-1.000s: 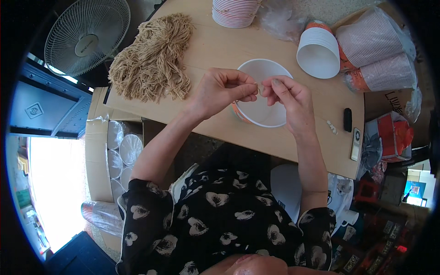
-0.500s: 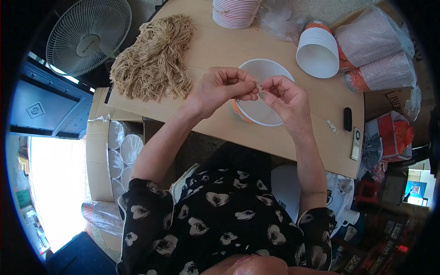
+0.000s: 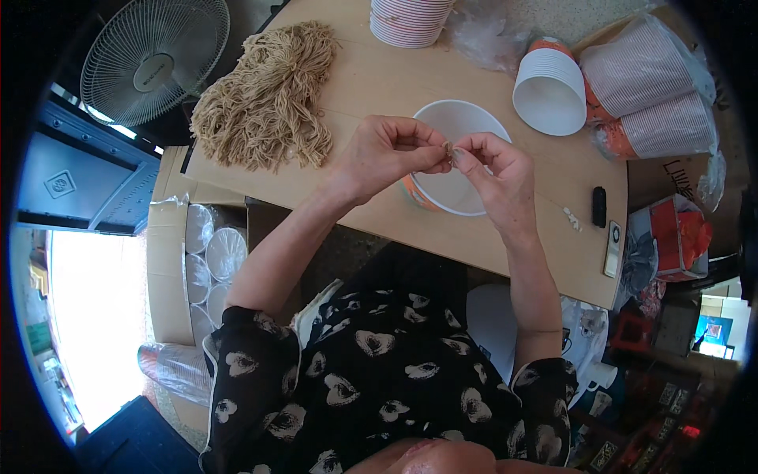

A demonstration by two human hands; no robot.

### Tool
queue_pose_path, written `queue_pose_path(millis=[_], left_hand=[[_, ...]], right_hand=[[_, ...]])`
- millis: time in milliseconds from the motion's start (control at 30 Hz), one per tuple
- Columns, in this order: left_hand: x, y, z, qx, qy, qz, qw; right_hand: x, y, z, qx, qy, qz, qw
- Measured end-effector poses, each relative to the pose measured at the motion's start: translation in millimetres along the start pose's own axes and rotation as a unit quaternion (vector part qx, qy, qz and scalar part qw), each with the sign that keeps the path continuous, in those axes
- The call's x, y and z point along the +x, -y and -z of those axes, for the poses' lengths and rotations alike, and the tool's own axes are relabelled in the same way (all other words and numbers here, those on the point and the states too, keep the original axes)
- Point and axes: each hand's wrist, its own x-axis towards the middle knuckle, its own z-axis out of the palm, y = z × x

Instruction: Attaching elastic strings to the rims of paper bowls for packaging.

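Observation:
Both hands meet over a white paper tub (image 3: 458,118) with an orange-patterned outside, standing on the table. My left hand (image 3: 385,158) is closed, its thumb and forefinger pinching a small tan piece of cord (image 3: 448,148). From the other side my right hand (image 3: 500,178) pinches the same bit between thumb and forefinger, its other fingers curled. The fingertips partly hide the piece, so its full shape cannot be made out. To the left lies a thick heap of tan cord (image 3: 268,99), loosely twisted in many strands.
Stacked paper tubs (image 3: 408,22) stand at the far edge, with another nested stack (image 3: 550,91) and bagged tubs (image 3: 667,122) at right. A black object (image 3: 599,207) and small white bits (image 3: 572,220) lie near the right edge. A fan (image 3: 154,71) stands left, above an open carton (image 3: 170,261).
My fingertips have shifted slightly to the right and closed nearer together on the small piece. The view has tilted a little; the tub and cord heap stay in place.

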Motion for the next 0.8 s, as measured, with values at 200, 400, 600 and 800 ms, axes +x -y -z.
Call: queue_pose_path(millis=[200,400,600,800], left_hand=[[-0.4,0.4,-4.5,-0.011,-0.017,-0.013,1.0],[0.4,3.1,3.7,-0.04,-0.009,0.013,0.999],[1.6,0.4,1.4,-0.042,-0.001,0.026,0.999],[-0.1,-0.9,0.5,-0.04,0.007,0.026,0.999]], right_hand=[[-1.5,-1.8,-0.7,0.013,-0.003,-0.017,1.0],[-1.8,4.9,-1.1,-0.031,0.01,0.031,0.999],[-3.1,7.4,0.1,-0.098,0.003,0.069,0.993],[-1.9,-0.9,-2.0,-0.019,-0.014,0.025,0.999]])
